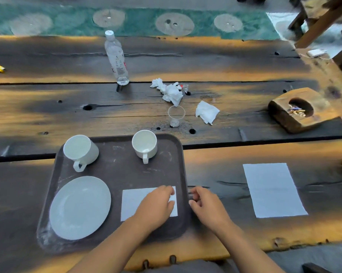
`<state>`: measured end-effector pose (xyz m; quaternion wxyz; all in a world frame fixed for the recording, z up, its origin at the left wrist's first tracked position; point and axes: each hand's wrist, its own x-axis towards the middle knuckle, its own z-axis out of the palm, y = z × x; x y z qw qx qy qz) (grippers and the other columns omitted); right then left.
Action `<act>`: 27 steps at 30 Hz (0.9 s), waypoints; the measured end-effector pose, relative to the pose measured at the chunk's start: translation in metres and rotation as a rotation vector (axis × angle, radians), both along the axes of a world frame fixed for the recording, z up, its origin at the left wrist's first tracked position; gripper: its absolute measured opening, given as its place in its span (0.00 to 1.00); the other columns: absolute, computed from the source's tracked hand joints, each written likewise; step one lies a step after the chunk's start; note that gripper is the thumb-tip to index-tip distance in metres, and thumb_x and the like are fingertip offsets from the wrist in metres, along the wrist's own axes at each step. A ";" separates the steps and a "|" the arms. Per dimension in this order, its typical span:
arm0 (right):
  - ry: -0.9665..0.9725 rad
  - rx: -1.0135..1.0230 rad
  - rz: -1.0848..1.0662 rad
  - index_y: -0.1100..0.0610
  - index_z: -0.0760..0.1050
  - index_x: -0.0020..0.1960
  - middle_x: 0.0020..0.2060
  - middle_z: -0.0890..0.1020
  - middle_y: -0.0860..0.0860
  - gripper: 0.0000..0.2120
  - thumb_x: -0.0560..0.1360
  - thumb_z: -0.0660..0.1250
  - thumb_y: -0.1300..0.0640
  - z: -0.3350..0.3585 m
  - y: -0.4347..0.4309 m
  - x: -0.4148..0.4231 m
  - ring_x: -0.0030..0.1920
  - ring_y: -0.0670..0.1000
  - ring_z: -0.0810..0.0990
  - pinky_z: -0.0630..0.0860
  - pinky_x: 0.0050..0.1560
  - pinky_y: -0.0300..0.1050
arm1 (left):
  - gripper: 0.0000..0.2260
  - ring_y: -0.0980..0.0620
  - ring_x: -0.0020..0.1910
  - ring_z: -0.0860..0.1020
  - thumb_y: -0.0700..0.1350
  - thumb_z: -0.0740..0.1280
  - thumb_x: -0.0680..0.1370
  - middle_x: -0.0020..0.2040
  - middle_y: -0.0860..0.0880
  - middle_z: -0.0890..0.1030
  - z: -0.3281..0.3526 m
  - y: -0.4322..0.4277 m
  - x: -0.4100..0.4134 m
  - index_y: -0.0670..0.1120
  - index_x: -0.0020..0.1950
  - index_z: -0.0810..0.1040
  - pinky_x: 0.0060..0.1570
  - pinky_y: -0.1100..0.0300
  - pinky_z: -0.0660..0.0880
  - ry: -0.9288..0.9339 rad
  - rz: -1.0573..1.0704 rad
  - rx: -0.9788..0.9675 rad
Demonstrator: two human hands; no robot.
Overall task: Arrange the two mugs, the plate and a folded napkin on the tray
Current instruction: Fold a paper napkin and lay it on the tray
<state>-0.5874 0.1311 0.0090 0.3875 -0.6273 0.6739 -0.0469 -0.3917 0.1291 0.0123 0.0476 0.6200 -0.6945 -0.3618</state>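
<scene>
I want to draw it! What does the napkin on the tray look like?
The folded napkin is a plain white rectangle, thin and paper-like, lying flat in the near right part of the dark tray, right of the plate without touching it. The left hand rests on its right half, covering that part. Its folds cannot be made out.

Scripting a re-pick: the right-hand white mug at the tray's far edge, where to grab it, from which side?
By the loop handle of the white ceramic mug, coming from the near side. The mug stands upright and its handle points toward the near edge, over a bare stretch of the dark brown tray.
</scene>
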 end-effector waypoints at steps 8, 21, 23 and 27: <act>0.013 -0.049 0.047 0.52 0.76 0.61 0.48 0.80 0.46 0.13 0.78 0.66 0.53 -0.006 -0.014 -0.143 0.46 0.49 0.79 0.73 0.49 0.44 | 0.08 0.47 0.55 0.79 0.47 0.65 0.79 0.55 0.49 0.82 -0.003 -0.012 -0.117 0.47 0.56 0.77 0.54 0.54 0.74 -0.024 0.029 -0.046; 0.007 -0.058 0.036 0.55 0.76 0.62 0.52 0.79 0.48 0.12 0.79 0.65 0.58 -0.025 -0.030 -0.339 0.45 0.47 0.77 0.76 0.50 0.46 | 0.08 0.50 0.53 0.77 0.44 0.67 0.78 0.54 0.50 0.78 -0.023 -0.018 -0.273 0.46 0.57 0.76 0.52 0.54 0.75 -0.040 0.075 -0.007; 0.034 -0.065 0.054 0.54 0.76 0.61 0.50 0.78 0.48 0.12 0.79 0.66 0.58 -0.029 -0.036 -0.352 0.45 0.48 0.77 0.75 0.49 0.47 | 0.07 0.49 0.54 0.76 0.43 0.67 0.78 0.54 0.49 0.77 -0.029 -0.023 -0.282 0.46 0.56 0.77 0.50 0.57 0.71 -0.065 0.074 -0.042; 0.095 -0.096 0.104 0.53 0.75 0.60 0.50 0.75 0.46 0.11 0.78 0.67 0.56 -0.035 -0.047 -0.368 0.48 0.52 0.78 0.75 0.48 0.50 | 0.07 0.48 0.55 0.73 0.44 0.68 0.79 0.53 0.49 0.76 -0.040 -0.033 -0.296 0.45 0.56 0.78 0.52 0.57 0.71 -0.063 0.075 -0.114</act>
